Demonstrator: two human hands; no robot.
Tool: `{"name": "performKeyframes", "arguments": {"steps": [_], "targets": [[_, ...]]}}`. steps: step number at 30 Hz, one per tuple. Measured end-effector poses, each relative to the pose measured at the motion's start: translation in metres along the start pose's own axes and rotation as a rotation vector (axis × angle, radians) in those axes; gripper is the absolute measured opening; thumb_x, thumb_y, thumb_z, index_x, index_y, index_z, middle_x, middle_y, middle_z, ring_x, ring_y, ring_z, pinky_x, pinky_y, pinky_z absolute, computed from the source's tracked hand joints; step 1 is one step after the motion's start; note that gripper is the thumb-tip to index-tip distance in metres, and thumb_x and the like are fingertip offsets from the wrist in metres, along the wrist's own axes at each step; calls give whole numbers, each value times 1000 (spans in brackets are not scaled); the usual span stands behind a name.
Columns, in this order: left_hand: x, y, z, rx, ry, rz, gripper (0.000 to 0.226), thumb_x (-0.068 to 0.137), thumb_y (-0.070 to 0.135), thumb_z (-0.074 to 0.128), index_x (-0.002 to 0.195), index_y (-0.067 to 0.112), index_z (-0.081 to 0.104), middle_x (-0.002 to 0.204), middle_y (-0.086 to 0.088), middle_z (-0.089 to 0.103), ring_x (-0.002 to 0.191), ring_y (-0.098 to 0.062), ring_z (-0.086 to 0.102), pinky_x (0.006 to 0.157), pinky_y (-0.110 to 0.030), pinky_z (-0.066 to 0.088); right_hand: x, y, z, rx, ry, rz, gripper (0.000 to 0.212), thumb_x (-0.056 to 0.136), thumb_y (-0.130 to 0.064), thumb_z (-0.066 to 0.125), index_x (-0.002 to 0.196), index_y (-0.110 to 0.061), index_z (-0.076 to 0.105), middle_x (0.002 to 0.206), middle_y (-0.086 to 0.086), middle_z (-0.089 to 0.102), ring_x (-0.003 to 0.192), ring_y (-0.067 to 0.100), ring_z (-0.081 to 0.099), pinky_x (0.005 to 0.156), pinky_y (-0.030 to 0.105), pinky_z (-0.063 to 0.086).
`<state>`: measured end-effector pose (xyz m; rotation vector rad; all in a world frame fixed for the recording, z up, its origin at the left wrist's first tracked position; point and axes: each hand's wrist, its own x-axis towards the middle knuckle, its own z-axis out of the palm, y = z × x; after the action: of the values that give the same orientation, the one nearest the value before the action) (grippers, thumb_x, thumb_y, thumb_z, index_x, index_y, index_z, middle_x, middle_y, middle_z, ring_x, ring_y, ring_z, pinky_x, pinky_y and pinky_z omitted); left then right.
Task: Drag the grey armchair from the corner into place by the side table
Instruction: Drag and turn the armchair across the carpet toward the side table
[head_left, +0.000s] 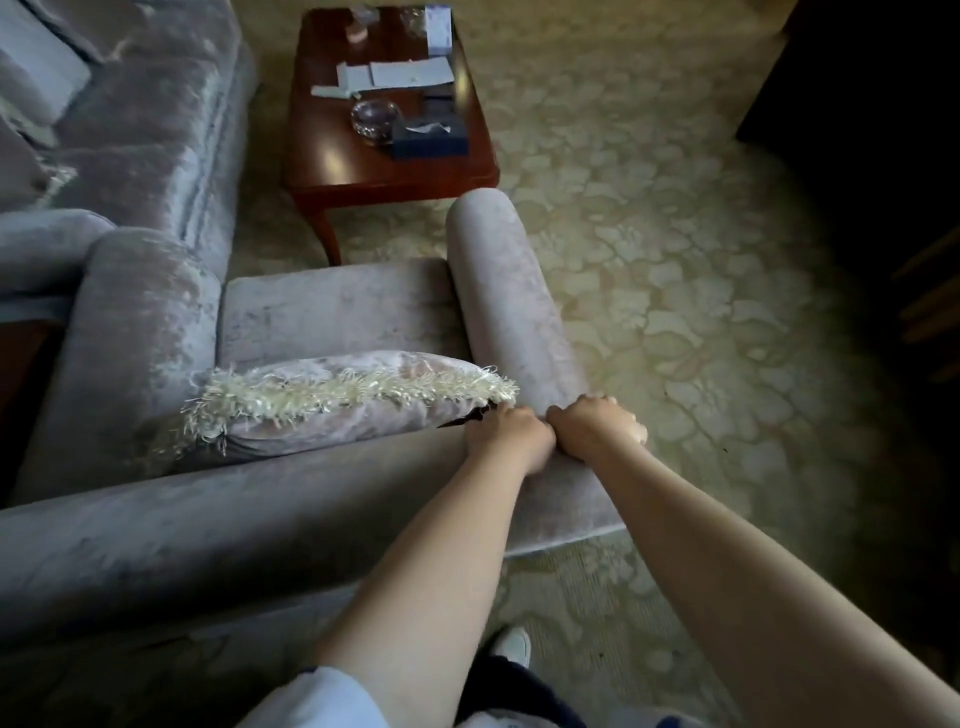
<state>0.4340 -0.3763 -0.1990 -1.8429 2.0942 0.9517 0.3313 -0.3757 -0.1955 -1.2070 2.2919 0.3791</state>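
Both hands are clamped on the back corner of the armchair (332, 312), right where the backrest meets its right arm. The left hand (506, 439) is curled into a tight grip on the top edge of the backrest, and the right hand (597, 428) sits touching it at about 3 o'clock, fingers wrapped over the near end of the arm.

The armchair fills the lower left of the view, seat facing 12 o'clock. A fringed cushion (343, 400) leans against the inside of the backrest.

The table (384, 171), dark red wood, sits at 12 o'clock from the chair, just beyond the seat's front edge. A glass bowl (375, 118), papers (410, 73) and a dark box (431, 137) are on it. A matching sofa (140, 114) runs along at 10 o'clock, near the chair's left arm. Patterned carpet (675, 260) everywhere else.
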Motion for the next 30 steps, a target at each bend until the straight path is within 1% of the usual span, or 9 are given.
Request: {"name": "performKeyframes", "arguments": {"steps": [3,9,14,18,22,24,26,28,30], "targets": [[16,-4,2,-3,-30,-42,51,88,34,29,135,17,41,144,-13,37,128,-32,38,99,-44,30,7,-3,-1,-1,-73,2,61,86,-46,29,135,-14,45,142,13,40,122,36,45,97,55,38],[18,-8,5,139,-86,-8,55,90,37,20,127,11,51,135,-16,49,117,-32,48,85,-38,35,15,1,-4,-14,-162,-268,56,90,-46,28,130,-14,50,138,13,48,124,32,46,100,45,39],[12,-15,10,268,-119,130,40,94,20,20,119,8,49,124,-21,52,107,-36,52,75,-36,34,15,5,5,-24,-122,-269,66,81,-56,35,131,-16,49,136,11,50,123,30,47,99,42,40],[0,-15,15,311,-128,206,30,94,11,30,119,10,47,114,-21,57,98,-37,56,69,-36,41,8,9,15,-60,-105,-269,60,83,-50,40,129,-13,50,135,12,51,121,29,49,95,38,42],[-15,-11,25,346,-172,218,31,93,3,30,119,6,48,106,-19,62,89,-35,60,63,-36,41,-2,23,24,-77,-150,-273,55,85,-43,41,127,-9,51,130,15,53,115,32,52,94,38,45],[-18,-9,28,296,-150,212,32,93,7,30,121,7,47,110,-19,61,94,-35,60,65,-38,43,-3,29,26,-47,-149,-251,55,86,-44,39,126,-8,51,129,15,54,115,32,52,94,37,44],[-16,-13,28,258,-70,185,37,95,24,27,120,9,51,116,-18,59,102,-35,57,74,-39,43,-4,32,25,4,-135,-233,60,84,-51,39,126,-9,52,130,14,54,117,30,52,92,36,42],[-16,-17,26,212,20,126,51,92,42,25,114,10,58,118,-17,60,106,-34,56,81,-38,42,-3,31,21,30,-125,-217,64,83,-56,40,125,-9,53,129,12,56,116,29,53,87,34,40],[-17,-17,28,202,58,112,55,90,47,24,109,13,62,115,-15,61,104,-33,57,81,-38,42,-2,24,15,11,-120,-204,58,85,-52,41,123,-10,53,127,11,57,114,28,54,82,34,39]]}}
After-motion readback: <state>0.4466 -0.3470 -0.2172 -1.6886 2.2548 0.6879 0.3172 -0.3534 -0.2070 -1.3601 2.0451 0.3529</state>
